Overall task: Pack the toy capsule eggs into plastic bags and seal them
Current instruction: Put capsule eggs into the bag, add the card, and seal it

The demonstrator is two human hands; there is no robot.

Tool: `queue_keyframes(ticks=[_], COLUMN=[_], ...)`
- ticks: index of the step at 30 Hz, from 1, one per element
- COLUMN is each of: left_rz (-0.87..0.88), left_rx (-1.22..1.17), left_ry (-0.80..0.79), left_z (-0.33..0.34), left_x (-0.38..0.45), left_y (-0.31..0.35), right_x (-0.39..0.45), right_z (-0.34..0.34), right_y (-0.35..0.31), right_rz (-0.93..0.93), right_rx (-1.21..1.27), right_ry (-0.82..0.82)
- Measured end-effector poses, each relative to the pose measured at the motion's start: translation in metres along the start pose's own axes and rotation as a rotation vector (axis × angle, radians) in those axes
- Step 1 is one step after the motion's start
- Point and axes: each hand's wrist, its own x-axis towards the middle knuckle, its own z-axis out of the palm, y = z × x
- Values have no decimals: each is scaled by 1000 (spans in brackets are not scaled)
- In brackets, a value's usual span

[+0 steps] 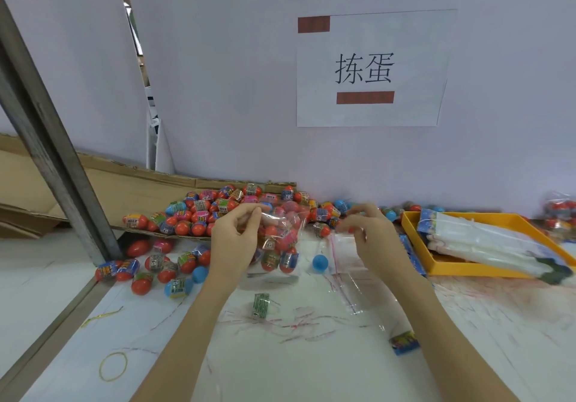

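Pinching filled bag [279,239] top (eggs inside), left hand [237,239]; right hand [371,239] pinching nothing discernible.

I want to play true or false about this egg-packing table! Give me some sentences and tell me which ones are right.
1. The left hand holds a clear bag of eggs. True.
2. The tray on the right is green. False: it is yellow-orange, with white packets lying in it.
3. A plain blue egg lies on the table between the two hands. True.
4. The right hand holds a big red egg. False: its fingers pinch at the edge of thin clear plastic, and no egg is in it.
5. A yellow rubber band lies on the table near the left forearm. True.
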Motion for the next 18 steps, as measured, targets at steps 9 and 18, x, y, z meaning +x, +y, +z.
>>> queue_keyframes(ticks=[9, 18], left_rz=[-27, -105], left_rx=[-42, -180], left_ry=[-44, -114], left_z=[8, 11], left_x=[-4, -5], left_y=[3, 3], right_x=[-7, -11], right_z=[0, 11], right_y=[-28, -49], right_rz=[78, 216], right_rx=[383, 795], right_ry=[-26, -91])
